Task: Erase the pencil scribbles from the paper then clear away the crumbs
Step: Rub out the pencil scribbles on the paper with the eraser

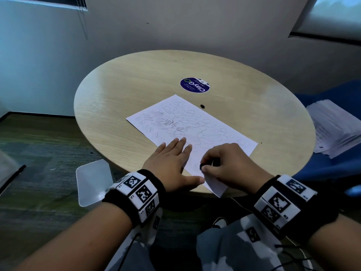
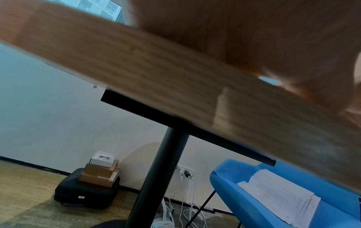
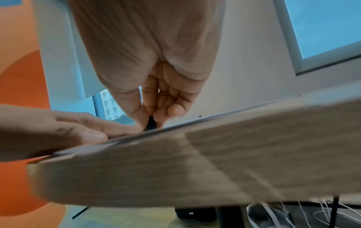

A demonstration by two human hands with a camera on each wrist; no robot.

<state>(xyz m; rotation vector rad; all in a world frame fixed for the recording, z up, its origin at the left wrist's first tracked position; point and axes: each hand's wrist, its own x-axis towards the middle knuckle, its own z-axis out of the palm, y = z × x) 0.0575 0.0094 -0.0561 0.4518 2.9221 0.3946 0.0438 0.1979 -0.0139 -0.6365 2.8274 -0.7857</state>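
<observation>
Paper (image 1: 192, 132) lies on the table (image 1: 121, 90), its near corner over the table's edge. Left hand (image 1: 172, 163) rests flat on its near left side; right hand (image 1: 230, 163) just beside it presses an eraser (image 3: 150, 124) onto the sheet. Sticker (image 1: 195, 85) sits behind the paper.

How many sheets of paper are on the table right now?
1. The paper lies on the table, held flat by the left hand, near corner past the edge. A separate paper stack sits off the table.

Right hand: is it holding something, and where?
Yes: the right hand pinches a small black eraser by its sides, tip on the paper.
</observation>
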